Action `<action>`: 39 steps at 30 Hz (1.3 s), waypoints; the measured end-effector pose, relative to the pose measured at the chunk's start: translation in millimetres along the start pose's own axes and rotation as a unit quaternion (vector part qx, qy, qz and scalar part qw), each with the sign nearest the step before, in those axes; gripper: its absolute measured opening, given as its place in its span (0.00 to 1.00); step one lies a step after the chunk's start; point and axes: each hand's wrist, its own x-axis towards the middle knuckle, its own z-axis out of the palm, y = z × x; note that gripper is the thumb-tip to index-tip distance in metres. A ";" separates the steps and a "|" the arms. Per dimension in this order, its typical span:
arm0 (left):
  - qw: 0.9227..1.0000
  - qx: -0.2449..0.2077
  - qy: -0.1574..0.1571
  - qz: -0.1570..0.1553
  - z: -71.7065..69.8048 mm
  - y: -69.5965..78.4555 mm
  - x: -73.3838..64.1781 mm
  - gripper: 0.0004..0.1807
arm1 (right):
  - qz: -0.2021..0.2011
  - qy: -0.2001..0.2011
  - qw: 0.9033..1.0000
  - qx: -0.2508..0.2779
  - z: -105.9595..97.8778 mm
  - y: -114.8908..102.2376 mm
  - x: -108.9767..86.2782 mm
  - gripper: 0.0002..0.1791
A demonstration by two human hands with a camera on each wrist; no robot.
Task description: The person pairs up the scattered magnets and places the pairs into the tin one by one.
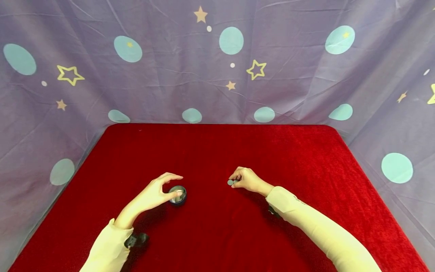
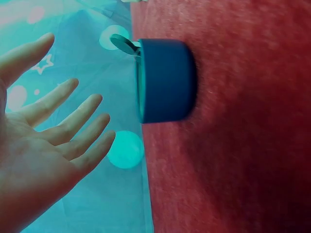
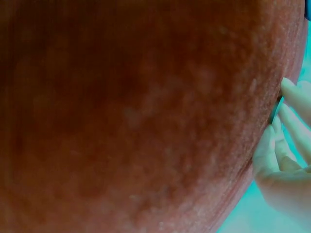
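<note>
My left hand (image 1: 154, 192) hovers at a small round dark blue container (image 1: 178, 201), its fingers spread and holding nothing. In the head view the thumb overlaps the container's shiny silvery top. The left wrist view shows the container's smooth blue side (image 2: 167, 80), with a small oval grey piece (image 2: 124, 43) sticking out at its rim. To the right, my right hand (image 1: 249, 180) has thumb and fingertips together low over the red cloth, pinching a small flat grey disc (image 3: 276, 110). Beside those fingertips shows a round grey disc (image 1: 230, 182); the fingers partly hide another.
A red velvety cloth (image 1: 210, 151) covers the table. Behind it and along both sides hangs a purple curtain (image 1: 163, 83) with stars and pale blue dots. Dark camera mounts sit at both wrists, the left one (image 1: 136, 240) close over the cloth.
</note>
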 end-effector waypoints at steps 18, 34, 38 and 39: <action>0.999 -0.024 -0.041 -0.018 6.5 -26.1 -14.9 0.34 | -0.017 -0.012 0.999 -0.033 3.1 2.8 4.2 0.07; 0.994 -0.089 -0.052 -0.045 11.9 -33.7 -16.1 0.34 | 0.000 -0.015 0.999 -0.039 6.8 3.7 4.7 0.07; 0.993 -0.093 -0.051 -0.044 12.5 -35.3 -15.4 0.33 | -0.001 -0.013 0.999 -0.039 6.9 3.7 4.7 0.06; 0.993 -0.094 -0.051 -0.043 12.6 -35.5 -15.0 0.33 | -0.001 -0.011 0.999 -0.039 6.9 3.9 4.7 0.06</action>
